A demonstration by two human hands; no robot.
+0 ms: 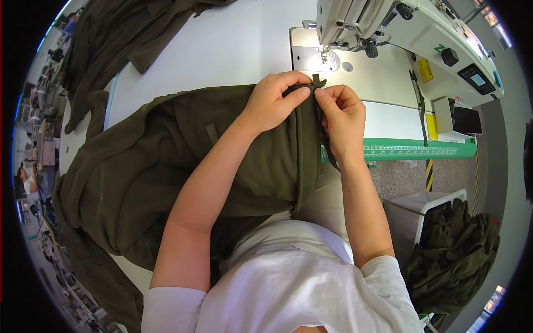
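Observation:
A dark olive fleece garment [166,150] drapes across the table front and over my lap. At the upper corner of its straight hemmed edge, my left hand [276,101] is closed, thumb and fingers pinching the fabric. Right beside it, my right hand [343,114] pinches a narrow dark strip [328,149] between thumb and forefinger. The strip hangs down along the hem, and a short end sticks up above my fingertips. Both hands are just in front of the sewing machine [355,33], whose presser foot and needle area [326,55] lie beyond them.
More olive garments [119,33] lie at the far left. A green ruler-marked edge [411,149] runs along the table at right. Below it stands a white bin [402,213] beside heaped olive fabric [455,255]. A dark strip [419,102] hangs by the machine's right side.

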